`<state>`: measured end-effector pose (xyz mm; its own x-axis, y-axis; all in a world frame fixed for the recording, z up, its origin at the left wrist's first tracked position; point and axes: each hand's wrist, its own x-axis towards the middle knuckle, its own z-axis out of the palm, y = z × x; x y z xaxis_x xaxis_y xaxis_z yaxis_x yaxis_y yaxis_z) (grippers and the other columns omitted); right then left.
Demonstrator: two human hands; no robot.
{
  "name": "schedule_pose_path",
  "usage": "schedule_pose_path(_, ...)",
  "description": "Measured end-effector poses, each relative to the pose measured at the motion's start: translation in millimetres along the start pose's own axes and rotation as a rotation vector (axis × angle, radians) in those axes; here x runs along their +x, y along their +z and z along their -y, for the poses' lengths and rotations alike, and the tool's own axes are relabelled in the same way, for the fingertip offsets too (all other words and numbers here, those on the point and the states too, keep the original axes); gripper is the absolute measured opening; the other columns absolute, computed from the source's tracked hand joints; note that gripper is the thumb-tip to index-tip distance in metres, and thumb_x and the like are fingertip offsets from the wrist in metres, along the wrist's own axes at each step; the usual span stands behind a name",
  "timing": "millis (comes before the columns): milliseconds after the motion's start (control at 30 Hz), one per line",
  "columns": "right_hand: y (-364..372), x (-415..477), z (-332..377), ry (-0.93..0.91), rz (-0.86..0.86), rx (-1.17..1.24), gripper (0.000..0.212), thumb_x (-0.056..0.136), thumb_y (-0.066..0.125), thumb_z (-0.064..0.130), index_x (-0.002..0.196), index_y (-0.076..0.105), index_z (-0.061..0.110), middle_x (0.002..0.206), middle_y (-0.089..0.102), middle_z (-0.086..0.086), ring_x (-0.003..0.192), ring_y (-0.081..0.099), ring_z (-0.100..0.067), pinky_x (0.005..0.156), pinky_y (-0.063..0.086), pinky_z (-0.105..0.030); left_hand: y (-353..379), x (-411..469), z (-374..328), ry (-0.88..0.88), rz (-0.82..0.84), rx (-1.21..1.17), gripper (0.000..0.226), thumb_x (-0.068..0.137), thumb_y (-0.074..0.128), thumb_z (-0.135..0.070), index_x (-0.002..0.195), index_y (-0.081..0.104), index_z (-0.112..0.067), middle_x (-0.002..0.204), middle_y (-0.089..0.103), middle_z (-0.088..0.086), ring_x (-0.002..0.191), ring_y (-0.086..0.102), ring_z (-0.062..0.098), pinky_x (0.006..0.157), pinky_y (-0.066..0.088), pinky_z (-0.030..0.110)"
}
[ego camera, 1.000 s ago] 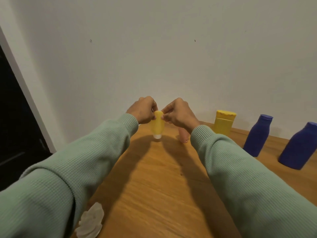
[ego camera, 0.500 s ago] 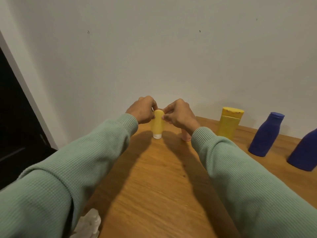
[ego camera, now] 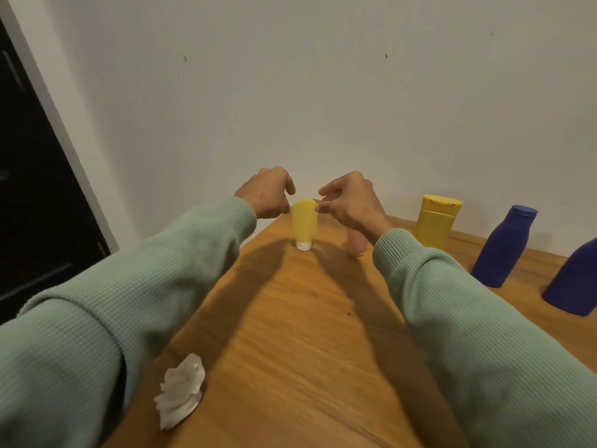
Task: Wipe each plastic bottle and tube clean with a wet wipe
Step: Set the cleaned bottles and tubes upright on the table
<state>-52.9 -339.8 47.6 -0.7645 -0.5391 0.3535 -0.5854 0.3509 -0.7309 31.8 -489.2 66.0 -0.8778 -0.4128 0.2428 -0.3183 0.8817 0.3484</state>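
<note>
Lying crumpled at the near left edge of the wooden table (ego camera: 290,334), a white wet wipe (ego camera: 181,394) sat untouched beside the left green sleeve (ego camera: 106,318), well apart from both hands. The right green sleeve (ego camera: 478,324) crossed the table on the other side, and the two arms threw long shadows over the bare wood between them.

Farther out, a yellow tube (ego camera: 304,223) stood upright on its white cap near the far left corner of the table. The left hand (ego camera: 266,195) hovered at its upper left with the fingers loosely curled and spread, gripping nothing; whether a fingertip brushed the tube could not be told. The right hand (ego camera: 350,200) hung at the tube's upper right, thumb and forefinger drawn close together just beside the crimped top, with nothing visibly held between them.

Just behind the right wrist, a pink tube (ego camera: 356,244) stood cap-down, mostly hidden. Beyond it to the right, a yellow bottle (ego camera: 436,221) with a flip cap stood near the white wall (ego camera: 323,92). A blue bottle (ego camera: 502,245) stood upright farther right, and a second blue bottle (ego camera: 573,286) was cut off by the right edge of the view. A dark doorway (ego camera: 29,189) filled the left side.
</note>
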Motion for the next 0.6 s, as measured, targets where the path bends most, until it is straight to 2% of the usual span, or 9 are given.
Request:
schedule_pose_path(67,-2.9,-8.1,4.4,-0.009,0.007,0.019,0.029,0.071,0.08,0.015,0.099,0.07,0.012,0.091,0.07,-0.004,0.079,0.067,-0.014,0.077,0.057,-0.037,-13.0,-15.1,1.2,-0.004,0.019,0.002,0.036,0.08,0.077,-0.011,0.114,0.066,-0.014,0.114,0.066,0.01,0.096,0.066,0.023,0.088,0.056,0.041)
schedule_pose_path(133,-2.8,-17.3,9.8,-0.003,0.049,0.03,0.02,0.069,0.082,0.018,0.086,0.071,0.019,0.082,0.071,0.001,0.072,0.069,-0.013,0.073,0.057,-0.039,-24.8,-36.0,2.4,-0.014,0.072,0.004,0.033,0.079,0.077,-0.01,0.111,0.068,-0.012,0.104,0.07,0.009,0.086,0.069,0.019,0.077,0.058,0.033)
schedule_pose_path(200,-1.5,-31.2,21.3,-0.006,0.156,0.062,0.018,0.07,0.081,0.014,0.085,0.071,0.015,0.075,0.071,0.0,0.065,0.07,-0.012,0.068,0.059,-0.035,-35.3,-60.4,2.9,-0.029,0.129,0.026,0.029,0.079,0.078,-0.011,0.107,0.07,-0.011,0.094,0.072,0.009,0.079,0.07,0.016,0.068,0.057,0.026)
schedule_pose_path(300,-0.2,-57.3,40.7,-0.053,0.372,0.124,0.025,0.071,0.079,0.009,0.094,0.069,0.002,0.076,0.071,-0.01,0.067,0.07,-0.018,0.065,0.059,-0.031,-45.5,-91.4,4.4,-0.045,0.183,0.048,0.025,0.078,0.079,-0.013,0.101,0.072,-0.011,0.087,0.074,0.01,0.078,0.071,0.017,0.069,0.059,0.029)
schedule_pose_path(433,6.8,-92.1,61.5,-0.097,0.656,0.155,0.026,0.071,0.078,0.008,0.094,0.069,0.0,0.081,0.072,-0.015,0.074,0.07,-0.024,0.067,0.059,-0.031,-46.5,-132.5,14.1,-0.089,0.277,0.019,0.016,0.078,0.079,-0.013,0.092,0.072,-0.009,0.082,0.073,0.011,0.067,0.066,0.016,0.061,0.055,0.026)
schedule_pose_path(600,19.0,-122.3,76.5,-0.075,0.906,0.159,0.032,0.068,0.081,0.01,0.097,0.069,0.001,0.089,0.072,-0.015,0.083,0.07,-0.025,0.077,0.057,-0.036,-39.0,-178.9,35.1,-0.183,0.482,-0.002,0.023,0.08,0.078,-0.024,0.096,0.071,-0.009,0.089,0.073,0.009,0.073,0.066,0.02,0.073,0.059,0.033)
